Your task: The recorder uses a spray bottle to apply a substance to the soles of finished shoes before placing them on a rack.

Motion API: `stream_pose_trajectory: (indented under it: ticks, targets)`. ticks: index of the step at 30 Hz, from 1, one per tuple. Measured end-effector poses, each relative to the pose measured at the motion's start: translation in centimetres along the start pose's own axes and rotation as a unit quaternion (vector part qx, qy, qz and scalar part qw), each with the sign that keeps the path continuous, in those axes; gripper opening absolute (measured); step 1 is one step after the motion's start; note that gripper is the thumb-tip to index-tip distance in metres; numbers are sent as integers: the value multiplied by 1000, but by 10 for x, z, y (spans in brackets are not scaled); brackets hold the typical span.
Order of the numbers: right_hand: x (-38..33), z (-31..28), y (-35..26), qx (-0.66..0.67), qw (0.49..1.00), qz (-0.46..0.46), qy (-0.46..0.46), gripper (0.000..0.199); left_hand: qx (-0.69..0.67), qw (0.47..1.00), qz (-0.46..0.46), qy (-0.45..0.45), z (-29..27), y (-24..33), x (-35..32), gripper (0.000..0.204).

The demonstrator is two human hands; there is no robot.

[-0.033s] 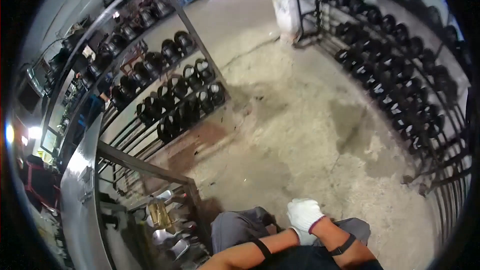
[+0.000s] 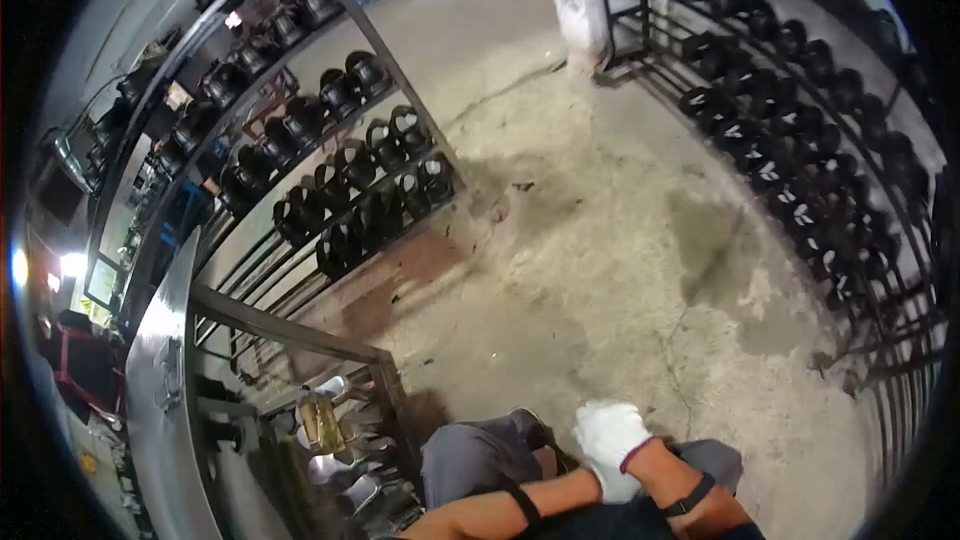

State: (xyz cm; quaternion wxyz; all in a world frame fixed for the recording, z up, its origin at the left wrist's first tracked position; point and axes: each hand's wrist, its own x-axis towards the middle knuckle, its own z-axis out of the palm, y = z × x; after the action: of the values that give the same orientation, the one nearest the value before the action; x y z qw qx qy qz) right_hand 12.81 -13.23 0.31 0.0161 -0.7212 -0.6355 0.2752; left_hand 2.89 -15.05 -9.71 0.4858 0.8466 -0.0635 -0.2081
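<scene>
Basically, near edge: a white-gloved hand (image 2: 610,445) sat over the person's grey-trousered knees (image 2: 480,460), forearms crossed, so I couldn't tell which hand it was, how far open it was, or whether it held anything; the other hand was hidden. Near left, a steel bench (image 2: 165,380) with a metal frame (image 2: 300,335). Farther left, a slanted rack (image 2: 330,70) held rows of black castings (image 2: 370,190). Far right, another rack (image 2: 860,200) of the same black parts stood across stained concrete floor (image 2: 620,240).
</scene>
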Motion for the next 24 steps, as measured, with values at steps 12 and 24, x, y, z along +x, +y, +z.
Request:
stream_pose_trajectory:
  ticks: [12,24]
  targets:
    - [79,99,37,316,936,138,-70,39,6,992,-125,-34,9,-27,-79,30]
    - [-234,-208,39,329,920,80,-197,24,-99,889,-272,355,-187,346,-306,30]
